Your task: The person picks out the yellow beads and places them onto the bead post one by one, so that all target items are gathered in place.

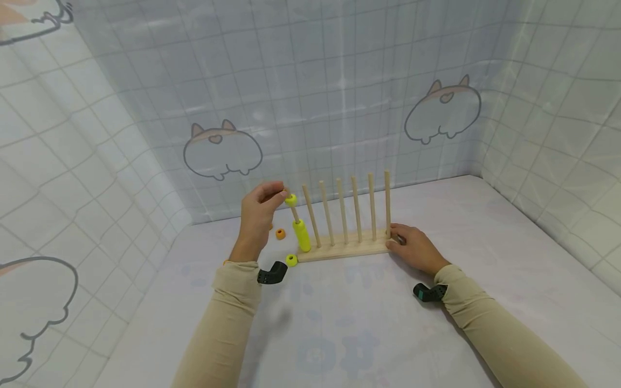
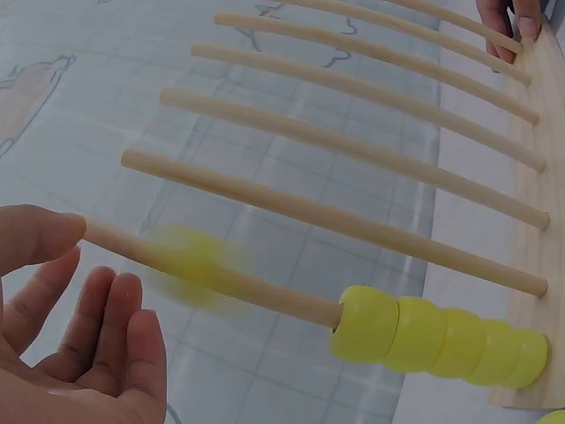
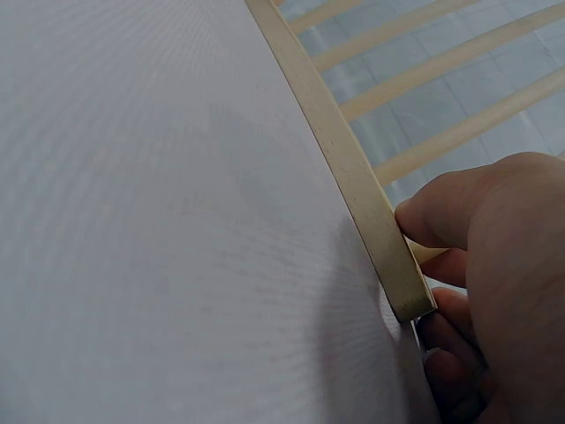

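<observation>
A wooden peg rack (image 1: 345, 250) stands on the table with a row of upright rods. Several yellow beads (image 2: 441, 340) are stacked at the foot of its leftmost rod. Higher on that rod is one more yellow bead (image 1: 290, 200), blurred in the left wrist view and apart from the stack. My left hand (image 1: 259, 213) is at the rod's top; its thumb is by the tip, and the loosely bent fingers hold no bead. At the rack's right end, my right hand (image 1: 414, 248) grips the base, thumb on the near side and fingers curled behind, partly hidden.
A loose yellow bead (image 1: 291, 260) lies by the rack's left end. An orange bead (image 1: 280, 234) lies behind it, with another orange piece (image 1: 270, 227) partly covered by the left hand. Tile-patterned sheets (image 1: 310, 108) hang behind and at both sides of the table.
</observation>
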`<state>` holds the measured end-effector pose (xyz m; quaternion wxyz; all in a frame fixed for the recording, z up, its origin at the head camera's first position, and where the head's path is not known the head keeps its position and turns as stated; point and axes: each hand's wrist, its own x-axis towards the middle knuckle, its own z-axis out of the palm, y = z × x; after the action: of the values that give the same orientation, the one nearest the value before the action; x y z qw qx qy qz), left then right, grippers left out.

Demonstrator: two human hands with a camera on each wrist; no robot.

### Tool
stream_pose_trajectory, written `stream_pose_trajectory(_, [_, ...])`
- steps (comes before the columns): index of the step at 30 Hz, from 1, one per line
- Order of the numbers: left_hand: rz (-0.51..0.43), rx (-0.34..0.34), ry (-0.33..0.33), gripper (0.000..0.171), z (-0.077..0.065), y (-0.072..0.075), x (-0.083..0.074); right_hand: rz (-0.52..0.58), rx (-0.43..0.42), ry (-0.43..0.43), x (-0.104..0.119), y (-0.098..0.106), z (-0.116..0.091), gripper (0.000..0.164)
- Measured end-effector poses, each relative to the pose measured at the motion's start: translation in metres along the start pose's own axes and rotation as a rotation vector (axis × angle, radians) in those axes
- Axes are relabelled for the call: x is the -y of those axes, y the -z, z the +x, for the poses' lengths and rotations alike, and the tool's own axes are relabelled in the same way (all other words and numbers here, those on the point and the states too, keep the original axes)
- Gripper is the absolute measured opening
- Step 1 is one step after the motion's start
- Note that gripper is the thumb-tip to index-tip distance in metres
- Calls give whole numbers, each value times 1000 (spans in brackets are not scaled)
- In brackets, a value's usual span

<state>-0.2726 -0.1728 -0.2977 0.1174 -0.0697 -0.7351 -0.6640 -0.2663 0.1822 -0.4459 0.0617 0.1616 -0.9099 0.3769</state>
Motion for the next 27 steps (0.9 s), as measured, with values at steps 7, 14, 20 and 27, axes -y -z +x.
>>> stream_pose_trajectory(7, [27,-17,21,33,-6,5,4,-2,3,3,0,0,0,46])
stream_pose_trajectory(14, [48,-43,92,30,-17,11,9,3,-4,11,-2,0,2,44])
stream_pose_trajectory(20, [37,-91,154,28,-27,16,25,8,-4,7,-4,0,2,45])
stream_pose_trajectory(27, [30,-109,198,28,-39,23,42,14,4,7,-5,-2,1,44])
